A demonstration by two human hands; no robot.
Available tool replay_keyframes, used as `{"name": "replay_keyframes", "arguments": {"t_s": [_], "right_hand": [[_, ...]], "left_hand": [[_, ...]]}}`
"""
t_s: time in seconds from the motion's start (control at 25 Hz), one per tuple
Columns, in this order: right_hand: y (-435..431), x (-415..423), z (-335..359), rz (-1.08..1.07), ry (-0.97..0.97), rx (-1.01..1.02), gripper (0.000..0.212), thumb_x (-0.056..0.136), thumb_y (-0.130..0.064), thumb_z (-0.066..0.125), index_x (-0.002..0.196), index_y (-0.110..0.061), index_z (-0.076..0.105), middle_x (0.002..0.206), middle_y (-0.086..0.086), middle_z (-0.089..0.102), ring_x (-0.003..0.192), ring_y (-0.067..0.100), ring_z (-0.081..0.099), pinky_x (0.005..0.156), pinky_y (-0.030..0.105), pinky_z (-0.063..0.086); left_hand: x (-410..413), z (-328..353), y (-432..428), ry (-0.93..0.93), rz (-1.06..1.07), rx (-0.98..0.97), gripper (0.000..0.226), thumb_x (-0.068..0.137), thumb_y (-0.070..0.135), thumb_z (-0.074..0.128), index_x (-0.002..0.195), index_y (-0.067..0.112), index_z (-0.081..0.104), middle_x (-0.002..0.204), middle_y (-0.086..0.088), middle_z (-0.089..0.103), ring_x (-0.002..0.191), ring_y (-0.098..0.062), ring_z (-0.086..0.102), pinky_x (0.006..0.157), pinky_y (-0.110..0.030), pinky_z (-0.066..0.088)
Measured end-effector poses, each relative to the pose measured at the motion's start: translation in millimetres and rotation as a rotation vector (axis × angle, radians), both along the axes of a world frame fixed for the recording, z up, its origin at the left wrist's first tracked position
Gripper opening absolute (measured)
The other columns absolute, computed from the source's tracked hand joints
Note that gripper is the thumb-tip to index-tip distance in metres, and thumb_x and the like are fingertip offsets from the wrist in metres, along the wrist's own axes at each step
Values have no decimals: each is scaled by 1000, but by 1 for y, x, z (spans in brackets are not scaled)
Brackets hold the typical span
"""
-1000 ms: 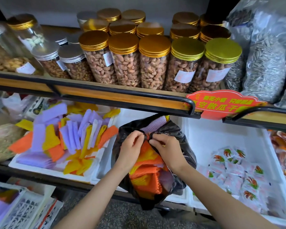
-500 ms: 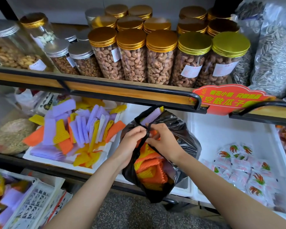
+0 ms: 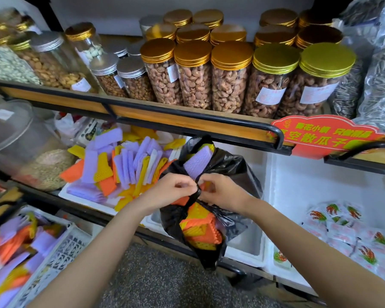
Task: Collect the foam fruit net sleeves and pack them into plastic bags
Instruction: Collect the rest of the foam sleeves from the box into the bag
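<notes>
Tight pinch here: the left hand (image 3: 176, 190) and right hand (image 3: 220, 192) clamp the black plastic bag (image 3: 231, 165) by its twisted handles. The foam sleeves (image 3: 200, 227) bulge below the grip and a purple sleeve (image 3: 196, 165) pokes out above. Looks light and squashy, in thin, slippery film, so the handles are probably the best hold.

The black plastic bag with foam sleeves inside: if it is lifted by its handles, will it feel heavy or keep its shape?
Probably light: the black plastic bag shows only foam sleeves inside. Likely floppy: its thin film creases and sags around them. The purple sleeve poking out might slip free if the bag tilts.
</notes>
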State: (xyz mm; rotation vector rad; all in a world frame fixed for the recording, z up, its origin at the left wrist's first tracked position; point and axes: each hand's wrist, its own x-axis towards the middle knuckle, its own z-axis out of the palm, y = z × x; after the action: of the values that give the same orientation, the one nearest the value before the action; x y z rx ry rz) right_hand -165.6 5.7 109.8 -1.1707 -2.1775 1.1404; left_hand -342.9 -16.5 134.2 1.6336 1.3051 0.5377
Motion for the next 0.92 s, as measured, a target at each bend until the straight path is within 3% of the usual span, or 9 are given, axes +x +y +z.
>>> {"name": "replay_keyframes", "arguments": {"t_s": [0.16, 0.32, 0.44, 0.52, 0.64, 0.72, 0.84, 0.92], "right_hand": [[-3, -2, 17, -49, 15, 138, 16, 90, -17, 60, 80, -6, 55, 66, 2, 61, 53, 5, 56, 57, 25, 46], [-14, 3, 41, 18, 149, 124, 15, 92, -16, 57, 81, -6, 57, 60, -5, 58, 55, 2, 60, 62, 28, 50], [-28, 4, 43, 55, 231, 143, 14, 90, -17, 60, 77, -12, 57, 54, -8, 52, 58, 16, 57, 66, 40, 51], [-38, 0, 40, 105, 306, 117, 16, 89, -16, 61, 74, -19, 54, 57, -8, 44, 61, 25, 50, 64, 44, 53], [-50, -11, 39, 184, 456, -117, 16, 89, -9, 62, 77, -18, 56, 64, 2, 38, 62, 17, 41, 62, 28, 57], [-59, -24, 42, 236, 532, -236, 15, 89, -6, 61, 78, -15, 57, 66, -1, 40, 62, 11, 44, 63, 26, 57], [-75, -50, 46, 230, 610, -346, 12, 89, -6, 61, 79, -13, 57, 75, 0, 50, 60, 3, 53, 59, 22, 55], [-84, -70, 47, 219, 643, -446, 13, 90, -10, 60, 78, -16, 57, 69, -3, 55, 55, 5, 54, 53, 18, 49]], "left_hand": [[-4, 16, -11, -34, 158, 127, 15, 92, 15, 59, 83, 24, 66, 81, 6, 61, 74, 5, 53, 70, -8, 40], [-11, 37, -34, -149, 207, 79, 18, 93, 10, 56, 78, 19, 60, 66, 11, 50, 61, 0, 45, 60, -12, 34], [-14, 45, -58, -169, 318, 87, 12, 91, 5, 56, 87, 17, 56, 67, 7, 50, 60, 2, 47, 62, -14, 37], [-13, 47, -72, -32, 332, 186, 18, 91, 2, 55, 90, 19, 58, 73, 2, 52, 63, 3, 48, 63, -10, 37], [-16, 47, -96, 238, 411, 387, 19, 91, 1, 56, 88, 17, 65, 83, 5, 60, 75, 5, 52, 71, -7, 37], [-20, 44, -117, 392, 549, 501, 12, 90, 1, 58, 90, 9, 68, 81, 12, 56, 76, 0, 50, 72, -6, 35], [-23, 42, -146, 598, 666, 636, 8, 90, 7, 59, 90, 9, 66, 79, 8, 48, 80, -13, 45, 67, -16, 29], [-28, 41, -162, 647, 730, 665, 10, 91, 14, 55, 89, 11, 64, 81, 6, 48, 81, -13, 44, 68, -20, 28]]}}
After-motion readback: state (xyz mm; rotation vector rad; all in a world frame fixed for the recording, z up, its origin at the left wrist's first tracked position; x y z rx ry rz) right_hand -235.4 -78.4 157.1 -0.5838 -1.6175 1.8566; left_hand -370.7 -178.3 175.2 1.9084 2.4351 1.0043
